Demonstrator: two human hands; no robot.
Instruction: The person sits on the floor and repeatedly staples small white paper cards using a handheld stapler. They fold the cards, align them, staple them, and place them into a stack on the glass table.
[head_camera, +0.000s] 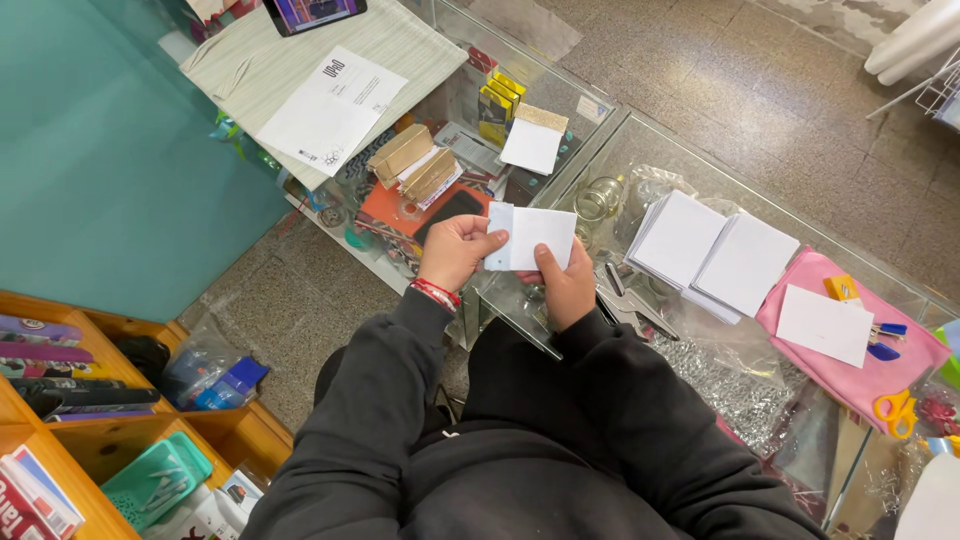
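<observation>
Item: small white paper sheet, square-cut, held at chest height above the near edge of the glass table.

Left hand: grip closed on the sheet's left edge, thumb on top, fingers beneath. A narrow strip at that edge looks folded over or doubled; the thumb seems to press it flat. Red bracelet at the wrist, black sleeve.

Right hand: grip closed on the sheet's lower edge, thumb on top, steadying it from below. Two opposed holds keep the paper taut and level, facing up toward the eyes.

Stock, right of the hands: two stacks of white square sheets, fanned slightly, lying on the glass within easy reach, probably the supply of like pieces. A single white sheet lies apart on a pink cloth further right.

Tools: yellow-handled scissors at the near right edge of the pink cloth; a small yellow block and blue-handled items just beside the single sheet.

Far left: printed white document on a striped mat; tablet at the far edge; cardboard boxes and a white card on or under the glass, which one cannot be told.

Near left: wooden shelves with a teal tray and assorted packaged goods.
</observation>
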